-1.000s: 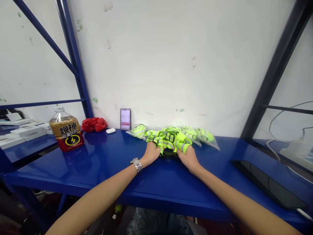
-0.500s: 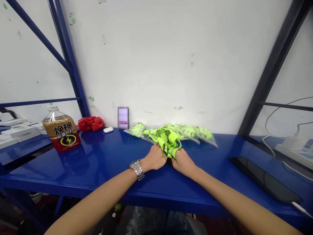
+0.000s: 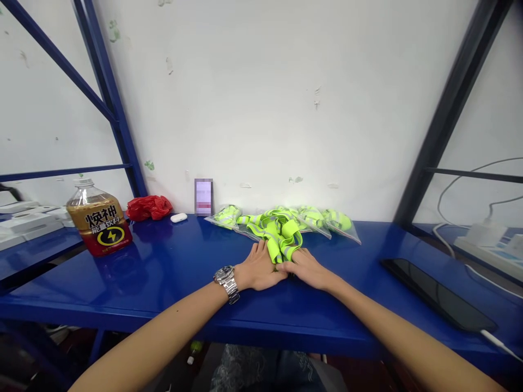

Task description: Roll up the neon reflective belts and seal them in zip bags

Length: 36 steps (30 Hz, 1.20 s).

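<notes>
A loose bundle of neon-yellow reflective straps (image 3: 281,231) lies on the blue table between my hands and the wall. My left hand (image 3: 261,268), with a metal watch on the wrist, is closed at the near left side of the bundle. My right hand (image 3: 305,268) closes on the near right side, its thumb reaching toward my left hand. The strap ends between the two hands are mostly hidden by my fingers. Clear bags of similar yellow straps lie behind, one bag (image 3: 229,215) at the left and another (image 3: 338,220) at the right.
On the left of the blue table (image 3: 171,283) stand a drink bottle (image 3: 100,220), a red plastic bag (image 3: 150,207) and a small white case (image 3: 178,217). An upright phone (image 3: 203,197) leans at the wall. A black phone (image 3: 437,294) with a cable lies right.
My hands have loosened from tight fists, with fingers and thumbs now more extended around the straps' near ends. The view has shifted slightly.
</notes>
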Motion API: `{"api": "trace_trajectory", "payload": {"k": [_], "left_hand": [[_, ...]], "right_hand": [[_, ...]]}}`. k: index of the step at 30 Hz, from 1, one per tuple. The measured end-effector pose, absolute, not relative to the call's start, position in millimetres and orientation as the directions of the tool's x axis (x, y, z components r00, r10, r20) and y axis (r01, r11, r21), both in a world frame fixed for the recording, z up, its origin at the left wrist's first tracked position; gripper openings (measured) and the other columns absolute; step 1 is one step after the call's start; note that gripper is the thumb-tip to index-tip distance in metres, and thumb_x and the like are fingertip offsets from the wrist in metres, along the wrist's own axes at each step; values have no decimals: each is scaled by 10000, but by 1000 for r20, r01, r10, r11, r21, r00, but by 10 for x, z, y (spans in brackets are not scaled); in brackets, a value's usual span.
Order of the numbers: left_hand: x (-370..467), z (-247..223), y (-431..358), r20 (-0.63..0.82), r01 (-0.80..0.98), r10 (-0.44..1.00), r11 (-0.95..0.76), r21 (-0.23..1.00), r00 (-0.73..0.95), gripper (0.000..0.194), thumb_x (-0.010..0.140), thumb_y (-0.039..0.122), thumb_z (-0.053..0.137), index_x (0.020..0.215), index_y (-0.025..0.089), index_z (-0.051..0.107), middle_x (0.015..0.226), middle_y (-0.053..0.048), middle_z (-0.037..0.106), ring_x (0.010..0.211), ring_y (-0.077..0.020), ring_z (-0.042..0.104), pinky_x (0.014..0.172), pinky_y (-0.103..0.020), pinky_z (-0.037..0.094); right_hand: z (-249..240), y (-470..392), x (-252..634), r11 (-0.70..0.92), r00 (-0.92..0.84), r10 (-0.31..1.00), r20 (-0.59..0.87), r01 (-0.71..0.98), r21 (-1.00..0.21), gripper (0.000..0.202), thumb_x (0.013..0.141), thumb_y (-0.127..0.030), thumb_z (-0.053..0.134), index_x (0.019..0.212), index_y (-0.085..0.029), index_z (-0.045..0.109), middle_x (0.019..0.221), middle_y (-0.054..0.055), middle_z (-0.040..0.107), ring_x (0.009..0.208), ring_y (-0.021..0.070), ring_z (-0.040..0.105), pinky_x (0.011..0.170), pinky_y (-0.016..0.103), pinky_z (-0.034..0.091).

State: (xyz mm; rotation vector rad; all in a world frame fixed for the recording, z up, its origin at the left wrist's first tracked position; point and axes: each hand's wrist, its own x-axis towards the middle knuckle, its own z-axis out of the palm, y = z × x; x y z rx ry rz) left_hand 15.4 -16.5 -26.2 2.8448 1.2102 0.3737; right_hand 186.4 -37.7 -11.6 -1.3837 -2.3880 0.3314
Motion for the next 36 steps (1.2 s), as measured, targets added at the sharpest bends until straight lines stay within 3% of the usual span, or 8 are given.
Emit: {"api": "trace_trajectory", "payload": {"k": [6, 12, 19, 22, 24, 28, 30, 36], "left_hand": [[198, -221, -204, 107, 764, 772, -636, 112, 627, 635, 896, 476, 355, 1440, 172, 236, 1408, -190, 345, 1287, -382, 320, 1030, -592, 272], [187, -180, -187, 156, 721, 719, -691, 56, 677, 518, 882, 567, 373, 1135, 147, 541, 1095, -153, 513, 1032, -314, 479, 912, -528, 404], [-89, -102, -159, 248, 530, 534, -843, 89, 808, 425, 856, 510, 534, 1126, 183, 554, 1169, -110, 572, 1065, -264, 539, 932, -386, 441], [-231, -24, -274, 309, 553, 528, -833, 7, 791, 311, 936, 417, 435, 1029, 170, 599, 966, -76, 654, 863, -209, 627, 805, -325, 490], [-228, 43, -356, 391, 568, 487, -814, -120, 781, 318, 973, 309, 347, 979, 143, 618, 926, -98, 668, 867, -218, 636, 823, -352, 485], [-5, 149, -392, 367, 366, 233, -862, -351, 901, 384, 983, 228, 306, 1338, 133, 417, 1412, -148, 444, 1335, -256, 371, 1101, -434, 280], [89, 149, -357, 325, 361, 247, -860, -361, 913, 440, 995, 309, 301, 1404, 148, 321, 1446, -136, 403, 1370, -249, 317, 1127, -432, 234], [-77, -14, -360, 313, 526, 443, -805, -273, 840, 546, 961, 466, 369, 1358, 92, 343, 1233, -189, 550, 1125, -298, 546, 943, -397, 415]], "right_hand": [[-189, -358, 1700, 468, -401, 879, 258, 832, -298, 521, 913, -612, 313, 963, -177, 596, 985, 112, 663, 938, 259, 581, 809, 358, 366], [-195, -330, 1700, 405, -370, 899, 235, 906, -126, 469, 979, -363, 228, 853, -150, 627, 896, 135, 690, 850, 245, 629, 774, 350, 378], [-169, -377, 1692, 418, -420, 880, 223, 906, 60, 359, 923, -248, 321, 851, -132, 653, 898, 149, 697, 858, 277, 651, 762, 383, 413], [-138, -392, 1673, 430, -446, 872, 200, 895, 118, 371, 921, -250, 326, 841, -127, 667, 886, 164, 696, 857, 292, 654, 762, 408, 426], [-127, -388, 1666, 434, -451, 873, 184, 892, 128, 384, 926, -259, 321, 836, -131, 672, 873, 168, 697, 848, 296, 654, 768, 430, 430], [-150, -349, 1694, 508, -525, 829, 191, 851, 135, 323, 902, -249, 384, 1071, -161, 644, 1133, 182, 652, 1047, 337, 585, 853, 485, 402], [-170, -330, 1724, 525, -539, 820, 194, 843, 120, 340, 884, -251, 420, 1160, -173, 601, 1231, 181, 602, 1111, 339, 544, 880, 481, 390], [-185, -344, 1788, 518, -501, 836, 223, 855, -20, 294, 920, -239, 336, 1020, -155, 599, 1076, 148, 643, 1036, 270, 568, 857, 415, 387]]}}
